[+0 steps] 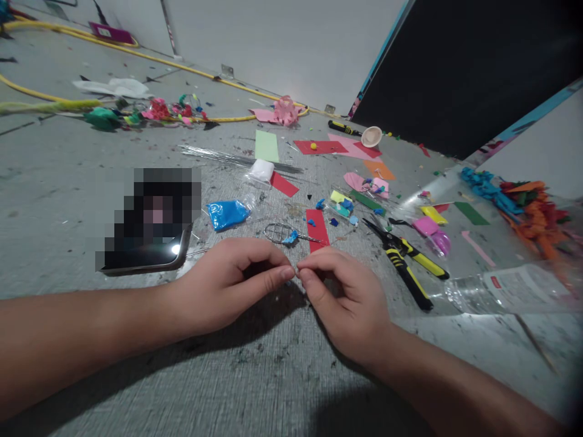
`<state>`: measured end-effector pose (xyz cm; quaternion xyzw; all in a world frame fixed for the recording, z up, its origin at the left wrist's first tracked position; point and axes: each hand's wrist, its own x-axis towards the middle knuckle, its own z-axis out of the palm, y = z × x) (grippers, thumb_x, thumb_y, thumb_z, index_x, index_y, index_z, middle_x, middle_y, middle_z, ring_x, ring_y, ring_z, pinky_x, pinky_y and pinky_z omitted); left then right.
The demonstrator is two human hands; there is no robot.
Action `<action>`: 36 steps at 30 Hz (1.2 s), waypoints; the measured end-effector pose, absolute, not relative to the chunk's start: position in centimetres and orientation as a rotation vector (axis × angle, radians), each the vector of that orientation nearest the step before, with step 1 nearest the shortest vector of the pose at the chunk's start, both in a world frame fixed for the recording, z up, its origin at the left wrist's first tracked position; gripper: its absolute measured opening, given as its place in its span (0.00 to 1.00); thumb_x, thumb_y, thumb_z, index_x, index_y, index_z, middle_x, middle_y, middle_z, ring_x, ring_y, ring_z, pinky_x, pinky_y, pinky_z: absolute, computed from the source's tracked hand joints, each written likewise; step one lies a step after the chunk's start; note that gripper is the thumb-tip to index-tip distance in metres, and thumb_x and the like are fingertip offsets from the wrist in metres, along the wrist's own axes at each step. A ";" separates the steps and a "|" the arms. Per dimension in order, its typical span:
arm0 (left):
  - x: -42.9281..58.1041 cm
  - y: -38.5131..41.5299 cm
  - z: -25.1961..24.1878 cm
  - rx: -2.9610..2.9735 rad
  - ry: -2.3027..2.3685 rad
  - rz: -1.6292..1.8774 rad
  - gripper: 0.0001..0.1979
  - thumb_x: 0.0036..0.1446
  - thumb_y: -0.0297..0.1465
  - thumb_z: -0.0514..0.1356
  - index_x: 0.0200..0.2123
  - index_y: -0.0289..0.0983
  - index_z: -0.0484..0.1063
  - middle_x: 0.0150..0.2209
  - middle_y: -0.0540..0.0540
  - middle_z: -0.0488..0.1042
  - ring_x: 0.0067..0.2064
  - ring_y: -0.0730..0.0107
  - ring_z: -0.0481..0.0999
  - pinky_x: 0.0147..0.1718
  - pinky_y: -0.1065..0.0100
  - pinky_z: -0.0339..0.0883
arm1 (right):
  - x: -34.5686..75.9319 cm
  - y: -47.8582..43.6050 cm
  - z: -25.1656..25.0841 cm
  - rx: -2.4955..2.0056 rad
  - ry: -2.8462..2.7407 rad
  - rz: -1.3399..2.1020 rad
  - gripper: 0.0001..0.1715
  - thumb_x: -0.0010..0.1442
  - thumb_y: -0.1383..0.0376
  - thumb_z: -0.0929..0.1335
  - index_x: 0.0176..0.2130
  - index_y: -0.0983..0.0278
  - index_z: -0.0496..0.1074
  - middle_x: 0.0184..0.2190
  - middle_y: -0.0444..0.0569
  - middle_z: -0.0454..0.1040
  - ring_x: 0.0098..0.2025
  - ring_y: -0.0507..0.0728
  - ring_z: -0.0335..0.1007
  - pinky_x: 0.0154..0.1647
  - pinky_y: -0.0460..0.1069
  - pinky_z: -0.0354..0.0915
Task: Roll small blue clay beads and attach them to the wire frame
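Observation:
My left hand point(228, 276) and my right hand point(348, 297) meet tip to tip over the grey surface, thumb and forefinger of each pinched together. A speck of blue shows by my left thumb, but whatever the fingertips hold is too small to make out. Just beyond them lies a bent wire loop point(273, 230) with crossing wires and a blue lump point(290, 237) on its stem. The stem runs over a red paper strip point(317, 226). Near my left hand is a shiny blue packet point(226, 215); pliers point(405, 258) with yellow-black handles lie right of my right hand.
A phone point(182, 246), partly blurred out, lies at left. Thin wires point(223, 154), a white packet point(262, 170) and paper pieces spread farther back. At right are a clear plastic bottle point(514, 288) and crumpled coloured paper point(532, 206). A yellow cord point(168, 64) runs behind.

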<state>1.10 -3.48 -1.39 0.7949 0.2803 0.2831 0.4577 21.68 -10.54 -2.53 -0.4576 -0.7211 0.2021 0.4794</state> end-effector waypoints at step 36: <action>1.2 -3.2 -1.4 1.837 0.710 0.623 0.14 0.69 0.35 0.62 0.30 0.36 0.77 0.25 0.53 0.72 0.28 0.73 0.70 0.27 0.72 0.64 | 21.9 -10.6 -2.6 -1.229 -1.748 0.595 0.04 0.72 0.68 0.69 0.41 0.61 0.75 0.32 0.43 0.78 0.33 0.51 0.75 0.35 0.47 0.70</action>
